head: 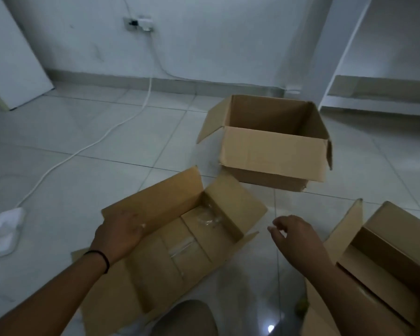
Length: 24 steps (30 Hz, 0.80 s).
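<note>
An open cardboard box (170,241) lies on the tiled floor in front of me, flaps spread, clear tape across its inner bottom. My left hand (118,235), with a black band on the wrist, rests on the box's left flap with the fingers reaching over its edge. My right hand (292,235) hovers just right of the box's near right flap, fingers loosely curled and holding nothing. A second open box (269,154) stands upright farther back. A third box (383,267) sits at the lower right, partly cut off.
A white cable (121,123) runs from a wall socket (137,23) across the floor to a white bundle (4,232) at the left. A white board (12,57) leans on the wall at the left. White shelving (378,93) stands at the right. My knee (187,318) is at the bottom.
</note>
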Each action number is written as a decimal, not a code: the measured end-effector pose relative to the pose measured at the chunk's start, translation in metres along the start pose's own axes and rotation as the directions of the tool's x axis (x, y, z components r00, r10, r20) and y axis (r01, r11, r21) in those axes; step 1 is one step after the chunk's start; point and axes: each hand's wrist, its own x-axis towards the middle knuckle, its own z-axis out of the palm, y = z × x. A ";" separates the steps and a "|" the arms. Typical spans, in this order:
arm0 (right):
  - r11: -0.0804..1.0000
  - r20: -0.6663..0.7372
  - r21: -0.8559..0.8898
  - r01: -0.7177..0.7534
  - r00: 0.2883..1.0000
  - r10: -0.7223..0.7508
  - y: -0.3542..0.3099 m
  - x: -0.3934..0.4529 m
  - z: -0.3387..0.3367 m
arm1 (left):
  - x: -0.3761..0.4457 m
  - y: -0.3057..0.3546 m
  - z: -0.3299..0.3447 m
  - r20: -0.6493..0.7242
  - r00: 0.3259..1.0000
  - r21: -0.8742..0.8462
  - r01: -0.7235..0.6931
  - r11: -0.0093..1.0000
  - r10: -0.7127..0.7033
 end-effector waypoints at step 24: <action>0.971 0.105 -0.216 -0.108 0.986 0.133 -0.042 0.010 0.080 | -0.016 -0.130 0.018 0.051 0.867 -0.418 0.470 0.778 -0.496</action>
